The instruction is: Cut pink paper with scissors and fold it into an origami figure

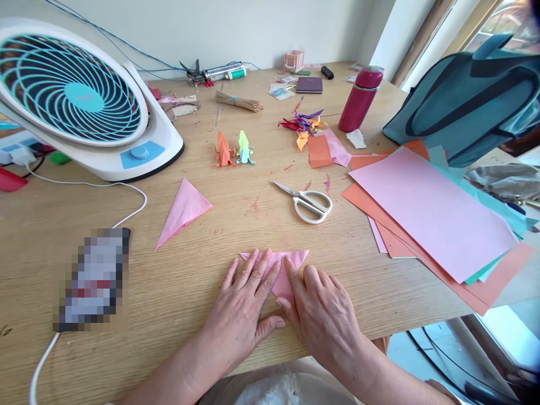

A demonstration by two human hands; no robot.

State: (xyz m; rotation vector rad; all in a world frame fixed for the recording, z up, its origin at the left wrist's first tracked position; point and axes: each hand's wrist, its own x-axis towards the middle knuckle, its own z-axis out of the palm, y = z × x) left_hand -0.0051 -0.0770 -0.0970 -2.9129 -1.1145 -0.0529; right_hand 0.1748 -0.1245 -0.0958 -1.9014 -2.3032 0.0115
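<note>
A small folded piece of pink paper (282,287) lies on the table near its front edge, its long straight side facing away from me. My left hand (248,301) rests flat over its left part, fingers stretched out. On the right part, my right hand (318,304) presses with its index finger extended and the other fingers curled; the thumb is near the paper's lower tip. Both hands hide much of the sheet. Farther left lies a larger pink folded paper triangle (185,212). White-handled scissors (310,205) lie beyond my right hand, blades partly apart.
A white fan (160,132) stands at the left, its white cable crossing the table. Two origami figures (225,151) stand mid-table. Stacked coloured sheets (434,208) cover the right side, by a teal bag (459,107) and a red bottle (360,101). A wooden stick bundle (238,101) lies behind.
</note>
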